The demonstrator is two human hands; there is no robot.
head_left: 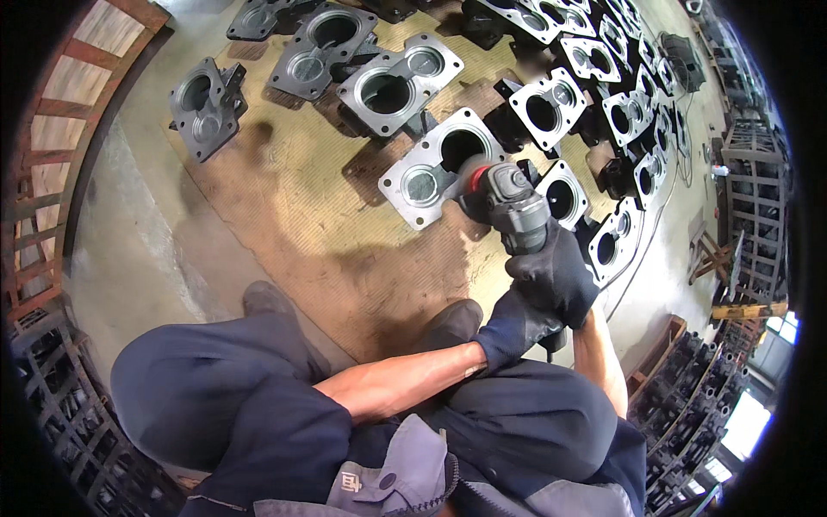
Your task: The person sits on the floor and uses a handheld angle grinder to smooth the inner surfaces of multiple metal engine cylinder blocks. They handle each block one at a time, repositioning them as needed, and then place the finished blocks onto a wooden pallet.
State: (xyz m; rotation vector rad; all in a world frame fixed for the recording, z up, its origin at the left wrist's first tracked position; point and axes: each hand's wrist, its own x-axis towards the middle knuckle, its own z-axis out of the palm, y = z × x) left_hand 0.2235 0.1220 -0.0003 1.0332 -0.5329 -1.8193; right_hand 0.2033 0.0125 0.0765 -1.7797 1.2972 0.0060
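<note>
Past jacket flap, holding grinder with left grip and right grip wrapped round it, likely for control, over casting lying flange-up, presumably for access.

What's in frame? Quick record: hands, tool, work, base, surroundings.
Hands: left hand and right hand, dark gloves, both closed on the tool; right nearer its head
Tool: angle grinder, disc blurred
Work: grey flanged casting, disc beside its large hole, contact unclear
Base: ribbed mat
Surroundings: similar castings; slatted crate at left
</note>
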